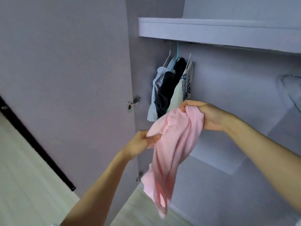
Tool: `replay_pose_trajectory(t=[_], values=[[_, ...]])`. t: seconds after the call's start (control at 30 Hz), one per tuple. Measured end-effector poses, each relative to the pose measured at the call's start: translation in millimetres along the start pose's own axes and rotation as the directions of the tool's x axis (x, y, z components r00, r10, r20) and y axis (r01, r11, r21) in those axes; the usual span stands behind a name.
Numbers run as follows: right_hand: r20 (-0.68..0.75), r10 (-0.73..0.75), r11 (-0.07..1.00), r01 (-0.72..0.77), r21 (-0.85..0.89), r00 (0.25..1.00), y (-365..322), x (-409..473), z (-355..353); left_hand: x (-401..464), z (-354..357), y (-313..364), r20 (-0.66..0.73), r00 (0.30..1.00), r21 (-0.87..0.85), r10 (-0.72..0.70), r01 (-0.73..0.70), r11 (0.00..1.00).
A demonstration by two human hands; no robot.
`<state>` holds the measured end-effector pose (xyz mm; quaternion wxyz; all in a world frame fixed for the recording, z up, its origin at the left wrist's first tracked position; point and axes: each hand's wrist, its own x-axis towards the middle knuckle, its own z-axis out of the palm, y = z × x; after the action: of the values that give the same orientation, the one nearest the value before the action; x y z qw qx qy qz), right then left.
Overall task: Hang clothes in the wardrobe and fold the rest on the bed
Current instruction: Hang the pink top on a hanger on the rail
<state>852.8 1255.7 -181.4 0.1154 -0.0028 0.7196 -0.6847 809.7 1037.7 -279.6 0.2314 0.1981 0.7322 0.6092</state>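
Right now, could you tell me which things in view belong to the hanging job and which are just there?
Part of the job:
- pink garment, gripped by the left hand and the right hand
- hung clothes on hangers under the wardrobe shelf

Just there:
- open wardrobe door
- door hinge
- pale bundle at the right edge, too unclear to name

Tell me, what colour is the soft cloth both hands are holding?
Pink, light and plain. The head view shows the soft pink cloth bunched between both hands.
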Motion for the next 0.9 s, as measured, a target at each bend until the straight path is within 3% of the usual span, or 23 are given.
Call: replay_pose_trajectory(t=[0.13,0.23,0.33,0.47,0.63,0.7,0.77,0.83,0.87,0.9], values=[[-0.197,0.112,0.982,-0.139,-0.129,0.974,28.8,-27.7,-41.0,28.5,5.5,30.2,-0.005,0.995,0.025,0.101,-0.101,0.995],[-0.218,0.188,0.981,-0.192,0.003,0.958,45.1,-41.5,-47.1,47.8,24.4,60.4,0.081,0.976,0.13,0.201,-0.21,0.969],[-0.239,0.13,0.991,-0.129,0.022,0.962,52.1,-46.4,-45.0,61.5,49.7,88.4,0.116,0.952,0.103,0.282,-0.294,0.95],[-0.293,0.009,0.972,-0.078,-0.223,0.956,41.4,-57.8,-42.4,72.3,79.0,111.5,0.148,0.946,-0.003,0.289,-0.292,0.957],[-0.513,-0.167,0.944,-0.013,-0.329,0.842,48.9,-72.5,-66.6,86.1,92.7,114.9,0.22,0.909,0.017,0.353,-0.366,0.931],[-0.535,-0.181,0.957,0.024,-0.288,0.825,52.4,-81.0,-74.1,93.9,93.6,111.8,0.198,0.892,0.125,0.407,-0.435,0.892],[-0.511,-0.167,0.961,0.024,-0.275,0.843,52.4,-86.8,-78.5,101.7,96.6,110.2,0.147,0.875,0.444,0.462,-0.475,0.759],[-0.465,-0.161,0.953,0.015,-0.303,0.871,49.4,-89.3,-78.0,102.5,101.5,114.3,0.12,0.894,0.78,0.432,-0.354,0.516],[-0.45,-0.163,0.945,0.008,-0.326,0.878,48.0,-88.9,-78.1,102.6,103.4,119.1,0.111,0.906,0.846,0.409,-0.302,0.439],[-0.447,-0.163,0.937,-0.004,-0.348,0.88,47.4,-87.8,-78.8,103.1,105.6,122.9,0.117,0.92,0.856,0.373,-0.284,0.432]])
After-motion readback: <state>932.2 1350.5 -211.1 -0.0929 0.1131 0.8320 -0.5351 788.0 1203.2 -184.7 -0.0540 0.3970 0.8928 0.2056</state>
